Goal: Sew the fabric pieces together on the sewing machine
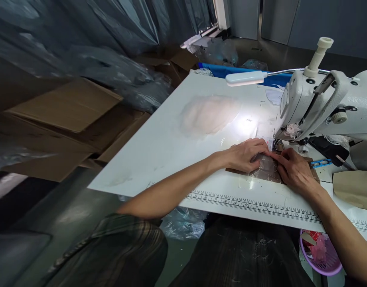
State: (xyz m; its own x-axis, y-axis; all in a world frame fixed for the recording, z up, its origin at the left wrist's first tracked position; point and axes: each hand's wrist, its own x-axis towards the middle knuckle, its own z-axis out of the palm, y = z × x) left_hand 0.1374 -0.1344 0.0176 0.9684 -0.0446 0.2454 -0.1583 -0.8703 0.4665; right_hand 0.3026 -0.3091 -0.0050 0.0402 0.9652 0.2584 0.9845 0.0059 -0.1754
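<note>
A white sewing machine (300,103) stands at the right of the white table (171,147), its presser foot (275,145) low over a brown piece of fabric (265,169) with pale lines across it. My left hand (246,154) rests on the fabric from the left, fingers bent and closed on it, tips close to the foot. From the right, my right hand (294,169) grips the same piece, index finger reaching toward the left fingertips just in front of the foot. The fabric's part under my palms is hidden.
A ruler strip (246,205) runs along the table's front edge. Blue-handled snips (320,163), a black phone-like object (327,148) and an olive scrap (352,187) lie to the right. Cardboard boxes (66,105) stand left; a purple basket (327,269) sits below.
</note>
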